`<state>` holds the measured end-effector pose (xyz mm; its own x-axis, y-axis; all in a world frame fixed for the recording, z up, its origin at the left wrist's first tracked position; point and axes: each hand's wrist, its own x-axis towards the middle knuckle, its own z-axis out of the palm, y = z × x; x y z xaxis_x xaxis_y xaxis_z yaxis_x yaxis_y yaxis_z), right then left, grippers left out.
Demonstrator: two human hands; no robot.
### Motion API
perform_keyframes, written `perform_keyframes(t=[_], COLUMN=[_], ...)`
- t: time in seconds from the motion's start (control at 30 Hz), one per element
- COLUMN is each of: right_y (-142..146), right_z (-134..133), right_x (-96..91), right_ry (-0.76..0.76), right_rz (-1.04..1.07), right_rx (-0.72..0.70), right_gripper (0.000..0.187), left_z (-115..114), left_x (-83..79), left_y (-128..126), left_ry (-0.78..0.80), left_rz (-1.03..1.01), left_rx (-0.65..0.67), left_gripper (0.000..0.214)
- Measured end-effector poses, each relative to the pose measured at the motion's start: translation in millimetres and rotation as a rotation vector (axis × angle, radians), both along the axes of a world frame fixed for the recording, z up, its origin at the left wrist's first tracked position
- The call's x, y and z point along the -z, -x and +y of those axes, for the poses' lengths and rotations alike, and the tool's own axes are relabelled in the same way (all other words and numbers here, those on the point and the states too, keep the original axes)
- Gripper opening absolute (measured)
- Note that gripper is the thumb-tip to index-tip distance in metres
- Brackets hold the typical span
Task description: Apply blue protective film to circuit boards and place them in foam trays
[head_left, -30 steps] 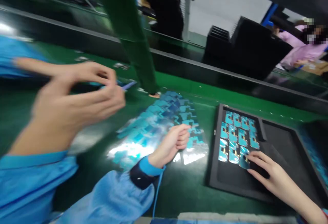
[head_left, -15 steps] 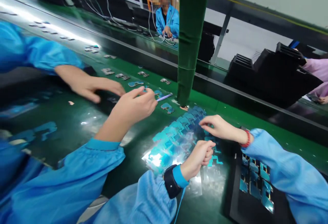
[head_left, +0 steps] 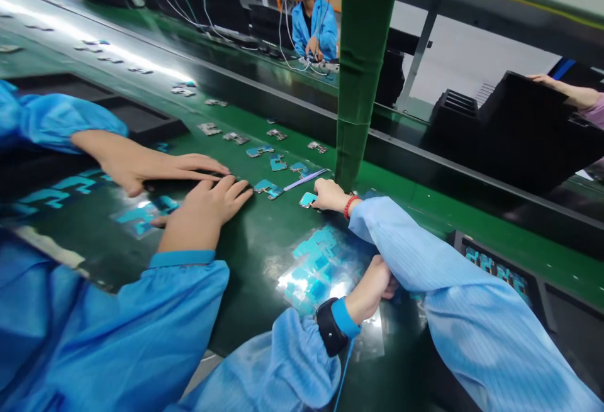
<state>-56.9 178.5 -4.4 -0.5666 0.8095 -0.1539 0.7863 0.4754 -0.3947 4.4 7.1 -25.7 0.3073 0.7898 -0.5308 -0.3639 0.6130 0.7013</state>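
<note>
While the L hand (head_left: 202, 211) lay flat on the tabletop (head_left: 255, 242), grip open & empty, just short of a blue part (head_left: 268, 189), the R hand (head_left: 372, 283) sat curled shut on the sheet (head_left: 316, 267) of parts; couldn't tell if it pinched anything. Step looked like peeling parts off & laying them out; next pick prob. needs a fine fingertip pinch, clear of the co-worker's arm (head_left: 425, 261).

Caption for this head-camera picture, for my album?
Left hand flat on green belt, right hand fisted on a sheet of blue parts.

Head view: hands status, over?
Left hand open, flat on green belt by small teal part. Right hand fisted on clear sheet of teal parts. Co-worker's blue sleeve crosses it.
</note>
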Motion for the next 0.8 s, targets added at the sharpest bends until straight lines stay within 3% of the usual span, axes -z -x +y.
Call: perform_keyframes(t=[0.1,0.2,0.33,0.43,0.53,0.6,0.7,0.8], right_y=[-12.1,-53.1,-162.6,-257.3,-333.2,-367.3,-393.3,-395.9], right_z=[-2.6,-16.8,-63.8,-128.2,-206.6,-254.9,-308.5,-335.1], right_x=[-13.9,-39.9,-74.9,-83.8,-70.6,-53.1,-26.2,-8.7], right_ry=[0.053,0.077,0.236,0.275,0.187,0.114,0.043,-0.015], right_rz=[0.124,0.239,0.588,0.776,0.715,0.654,0.617,0.600], right_rx=[-0.056,-0.031,0.152,0.435,0.808,0.993,1.100,1.145], right_gripper=[0.011,0.009,0.016,0.029,0.039,0.045,0.046,0.042], left_z=[5.1,8.4,8.6,9.5,10.5,10.2,9.7,10.8], left_x=[0.3,-4.5,-14.7,-20.0,-21.4,-21.5,-21.2,-17.5], left_y=[-0.7,0.4,1.0,0.5,0.7,1.3,2.1,3.3], left_ry=[0.005,0.003,-0.007,-0.015,-0.010,0.004,0.029,0.013], left_rz=[0.026,0.043,0.048,0.051,0.058,0.073,0.111,0.169], left_rx=[0.024,0.046,0.069,0.070,0.064,0.065,0.066,0.084], left_gripper=[0.023,0.025,0.041,0.051,0.051,0.051,0.050,0.049])
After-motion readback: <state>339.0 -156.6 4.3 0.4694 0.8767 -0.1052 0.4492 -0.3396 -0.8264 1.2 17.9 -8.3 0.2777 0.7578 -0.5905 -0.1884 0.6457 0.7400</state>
